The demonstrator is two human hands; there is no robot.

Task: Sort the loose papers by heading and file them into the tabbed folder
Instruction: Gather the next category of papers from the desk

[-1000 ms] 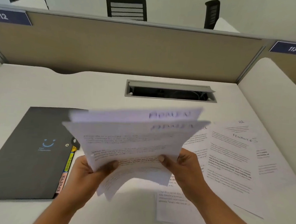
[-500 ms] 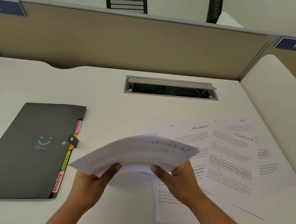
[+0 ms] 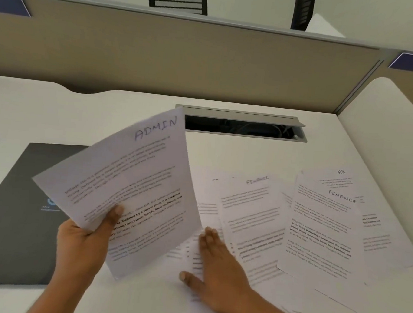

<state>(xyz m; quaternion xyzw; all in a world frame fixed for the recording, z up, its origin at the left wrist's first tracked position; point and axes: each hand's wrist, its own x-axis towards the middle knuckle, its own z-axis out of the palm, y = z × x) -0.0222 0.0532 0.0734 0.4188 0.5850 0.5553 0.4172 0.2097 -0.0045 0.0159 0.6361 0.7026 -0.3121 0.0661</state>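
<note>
- Left hand (image 3: pixel 81 245), 7 o'clock: grips the white printed sheet headed "ADMIN" (image 3: pixel 126 180), thumb curled over its face, other fingers behind it.
- ADMIN sheet: held off the white desk (image 3: pixel 249 154), tilted. Long axis runs about 11 to 5 o'clock, heading end toward 11.
- Right hand (image 3: pixel 217 273), 5 o'clock: fingers straight, thumb spread, palm down on the loose white papers (image 3: pixel 253 207).
- Loose papers: fanned and overlapping from 5 to 3 o'clock. Headings read "FINANCE" (image 3: pixel 321 236) and "HR".
- Dark grey flat folder (image 3: pixel 15 217), 8 o'clock: lies closed, its right side hidden by the ADMIN sheet.
</note>
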